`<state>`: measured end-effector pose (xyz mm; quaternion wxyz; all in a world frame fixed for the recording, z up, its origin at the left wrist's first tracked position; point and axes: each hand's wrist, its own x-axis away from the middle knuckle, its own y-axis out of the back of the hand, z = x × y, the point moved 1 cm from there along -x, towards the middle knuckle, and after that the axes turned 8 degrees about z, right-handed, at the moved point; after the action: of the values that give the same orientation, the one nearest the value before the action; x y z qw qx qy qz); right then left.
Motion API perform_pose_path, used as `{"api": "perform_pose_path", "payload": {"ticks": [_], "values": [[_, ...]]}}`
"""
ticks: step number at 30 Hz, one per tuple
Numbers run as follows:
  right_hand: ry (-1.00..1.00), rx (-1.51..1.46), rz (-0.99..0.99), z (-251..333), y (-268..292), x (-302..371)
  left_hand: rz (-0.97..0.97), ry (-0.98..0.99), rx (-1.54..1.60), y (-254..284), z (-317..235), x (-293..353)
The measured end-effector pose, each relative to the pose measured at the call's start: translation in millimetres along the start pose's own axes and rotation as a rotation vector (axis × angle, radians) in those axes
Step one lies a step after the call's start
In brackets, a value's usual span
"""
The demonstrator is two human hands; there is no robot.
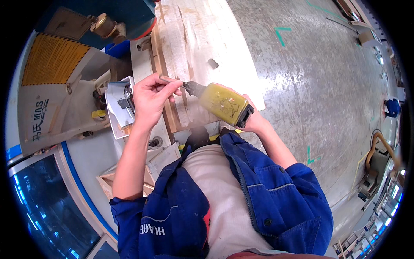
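Over the pale board [215, 26], my right hand [257, 122] grips a yellow-green, box-shaped tool [222, 103] from behind and to the right. Most of those fingers are hidden by its body. Black parts form the tool's lower right end, and a dark, narrower neck points up and left; its exact kind I cannot make out. At the neck's tip, my left hand [151, 95] is closed in a pinch on a thin, flat, greyish-brown strip [169, 79]. The strip's end meets or overlaps the dark neck; whether they are joined I cannot tell.
A small grey block [213, 64] lies on the board. Left of my left hand stands a white open box [118, 114] with dark metal parts inside. A large machine with a brass-coloured fitting [103, 26] rises at the upper left. Grey floor [310, 77] stretches to the right.
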<state>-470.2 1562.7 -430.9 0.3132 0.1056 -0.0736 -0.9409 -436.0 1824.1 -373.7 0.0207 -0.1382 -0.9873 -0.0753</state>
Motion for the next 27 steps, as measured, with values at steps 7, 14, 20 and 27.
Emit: {"api": "perform_pose_path", "payload": {"ticks": [7, 14, 20, 27], "values": [[-0.030, -0.027, -0.006, -7, -5, -1, 0.035, -0.036, 0.293, -12, 0, 0], [-0.037, 0.016, 0.021, -2, -1, 1, 0.043, 0.032, 0.028, -4, 0, -5], [-0.004, 0.073, -0.008, 2, -1, 0, 0.041, 0.068, 0.168, -11, 1, -11], [0.036, 0.106, -0.024, 0, 0, 1, 0.089, 0.033, 0.124, -7, -2, -10]]}}
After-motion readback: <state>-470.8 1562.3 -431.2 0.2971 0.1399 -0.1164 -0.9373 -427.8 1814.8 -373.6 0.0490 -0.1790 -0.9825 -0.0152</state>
